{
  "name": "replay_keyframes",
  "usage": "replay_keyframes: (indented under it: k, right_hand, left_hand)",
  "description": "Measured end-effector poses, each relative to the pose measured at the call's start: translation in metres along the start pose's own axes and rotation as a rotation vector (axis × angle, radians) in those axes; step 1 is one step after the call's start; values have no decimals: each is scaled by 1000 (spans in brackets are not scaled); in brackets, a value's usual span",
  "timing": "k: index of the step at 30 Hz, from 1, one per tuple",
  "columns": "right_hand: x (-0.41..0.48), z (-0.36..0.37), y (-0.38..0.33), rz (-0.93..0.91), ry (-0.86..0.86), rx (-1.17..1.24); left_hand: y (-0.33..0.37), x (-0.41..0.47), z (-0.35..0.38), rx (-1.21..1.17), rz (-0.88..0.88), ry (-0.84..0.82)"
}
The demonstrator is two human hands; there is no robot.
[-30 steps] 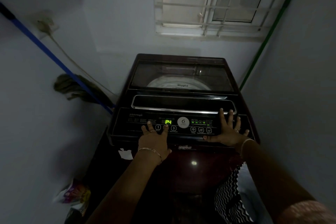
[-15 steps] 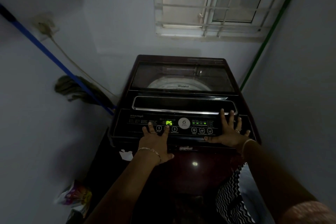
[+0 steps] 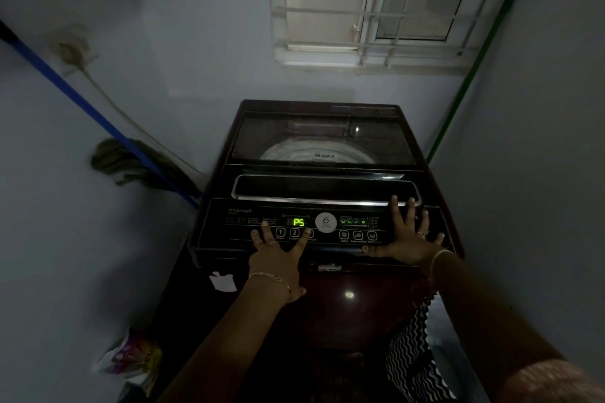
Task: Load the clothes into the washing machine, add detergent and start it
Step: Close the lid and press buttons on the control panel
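Blue-handled mop (image 3: 131, 163), barred window (image 3: 366, 6)

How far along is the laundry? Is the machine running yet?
Done: the lid is shut and the display glows P5, so it is powered. In hand: the left hand touches the numbered buttons; the right hand rests flat on the panel. Left: probably starting it.

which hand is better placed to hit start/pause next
Left. The left hand lies spread over the numbered buttons, one fingertip right at the start/pause button, below the display reading P5. The right hand rests flat on the far right end of the panel, beyond the other buttons.
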State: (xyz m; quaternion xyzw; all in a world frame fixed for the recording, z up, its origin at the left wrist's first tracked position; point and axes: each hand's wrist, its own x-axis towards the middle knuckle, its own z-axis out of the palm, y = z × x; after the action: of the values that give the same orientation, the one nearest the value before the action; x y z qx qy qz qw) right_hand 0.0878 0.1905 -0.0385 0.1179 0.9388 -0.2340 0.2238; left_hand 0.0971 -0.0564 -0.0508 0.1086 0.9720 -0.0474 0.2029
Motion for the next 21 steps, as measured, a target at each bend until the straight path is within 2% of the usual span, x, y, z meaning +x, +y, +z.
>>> replay_keyframes:
  k: [21]
  right_hand:
    - [0, 0, 1, -9, -3, 10]
  left_hand:
    - [5, 8, -11, 66, -30, -107]
